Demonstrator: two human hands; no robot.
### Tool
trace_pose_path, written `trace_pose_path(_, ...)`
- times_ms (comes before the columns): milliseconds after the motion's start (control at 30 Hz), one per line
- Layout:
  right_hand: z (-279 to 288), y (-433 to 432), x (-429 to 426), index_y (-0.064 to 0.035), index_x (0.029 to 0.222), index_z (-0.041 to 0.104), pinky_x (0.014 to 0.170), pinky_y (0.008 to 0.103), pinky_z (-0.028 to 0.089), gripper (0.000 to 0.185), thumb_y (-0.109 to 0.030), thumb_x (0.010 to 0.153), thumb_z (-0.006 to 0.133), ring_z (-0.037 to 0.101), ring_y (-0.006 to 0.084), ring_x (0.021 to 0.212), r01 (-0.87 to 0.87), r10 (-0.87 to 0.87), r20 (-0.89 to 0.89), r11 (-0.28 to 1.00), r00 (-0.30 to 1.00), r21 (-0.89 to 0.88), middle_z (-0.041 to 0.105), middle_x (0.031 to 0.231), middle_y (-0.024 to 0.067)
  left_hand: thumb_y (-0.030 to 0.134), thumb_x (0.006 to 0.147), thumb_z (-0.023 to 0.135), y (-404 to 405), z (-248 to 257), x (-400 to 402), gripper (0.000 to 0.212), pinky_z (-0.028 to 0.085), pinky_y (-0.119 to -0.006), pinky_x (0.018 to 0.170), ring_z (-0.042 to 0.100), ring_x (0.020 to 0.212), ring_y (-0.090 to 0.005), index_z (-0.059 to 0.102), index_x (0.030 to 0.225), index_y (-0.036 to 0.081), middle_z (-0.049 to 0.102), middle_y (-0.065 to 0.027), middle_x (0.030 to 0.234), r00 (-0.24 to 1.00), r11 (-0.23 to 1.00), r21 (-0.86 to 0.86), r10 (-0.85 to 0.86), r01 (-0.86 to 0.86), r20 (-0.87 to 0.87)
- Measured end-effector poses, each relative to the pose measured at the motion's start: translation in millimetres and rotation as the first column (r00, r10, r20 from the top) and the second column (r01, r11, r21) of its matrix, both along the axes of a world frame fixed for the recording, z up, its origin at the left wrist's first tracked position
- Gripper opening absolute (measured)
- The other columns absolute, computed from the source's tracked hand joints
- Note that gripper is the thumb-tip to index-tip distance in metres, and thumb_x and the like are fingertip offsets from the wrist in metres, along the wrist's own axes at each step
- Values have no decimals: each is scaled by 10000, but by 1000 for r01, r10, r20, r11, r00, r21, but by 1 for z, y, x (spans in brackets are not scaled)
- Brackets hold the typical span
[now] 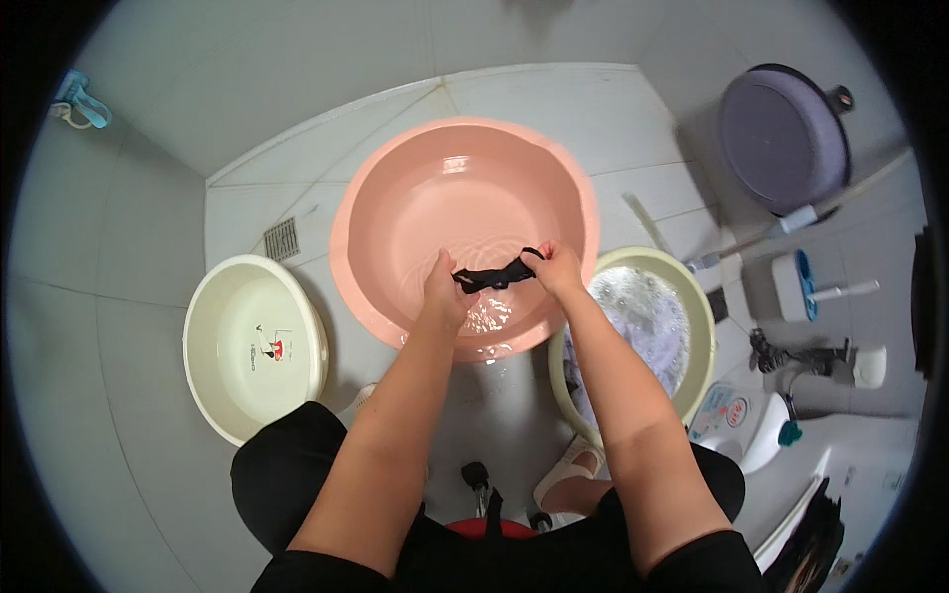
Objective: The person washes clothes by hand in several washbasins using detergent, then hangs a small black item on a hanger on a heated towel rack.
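A narrow black piece of fabric [495, 277] is stretched between my two hands over a large pink plastic basin [356, 311]. Its left end is in my left hand [449, 287], with the thumb up. My right hand [554, 267] pinches the other end, where the fabric forms a small loop. Water [445, 200] lies in the basin, and ripples spread around the hands. Whether the fabric's lower edge touches the water, I cannot tell.
A cream basin [248, 400] with a printed figure stands at left. At right, a yellowish basin [700, 333] holds sudsy water and lavender cloth [671, 356]. A detergent jug [749, 422] is beside it. A purple basin [778, 141] leans on the wall near a pole [852, 189].
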State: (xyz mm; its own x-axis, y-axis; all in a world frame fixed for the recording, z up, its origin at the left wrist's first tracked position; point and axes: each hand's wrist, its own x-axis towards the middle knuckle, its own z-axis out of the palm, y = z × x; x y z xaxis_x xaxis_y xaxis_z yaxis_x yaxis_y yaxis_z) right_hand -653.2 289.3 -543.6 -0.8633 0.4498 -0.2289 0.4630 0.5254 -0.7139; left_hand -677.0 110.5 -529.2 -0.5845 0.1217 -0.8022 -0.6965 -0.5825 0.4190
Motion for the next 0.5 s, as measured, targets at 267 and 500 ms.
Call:
trace_pose_path(267, -120, -75, 8, -122, 884, 615, 749, 394, 448, 290, -299, 658, 653, 571, 287, 871, -685, 571, 569, 728, 592, -17, 596, 946, 117, 479, 857, 346, 1, -156, 5, 469, 313, -536, 874, 458, 1054, -245, 450, 1143, 121, 504, -97, 1118, 996, 997, 63, 26, -32, 89)
trace_pose_path(500, -75, -58, -31, -23, 694, 575, 652, 375, 456, 168, -187, 731, 575, 555, 183, 642, 60, 57, 230, 879, 971, -474, 575, 665, 78, 421, 872, 346, 31, -68, -8, 408, 416, -428, 823, 505, 976, -237, 500, 1047, 86, 536, -93, 1032, 950, 969, 244, -59, -18, 306)
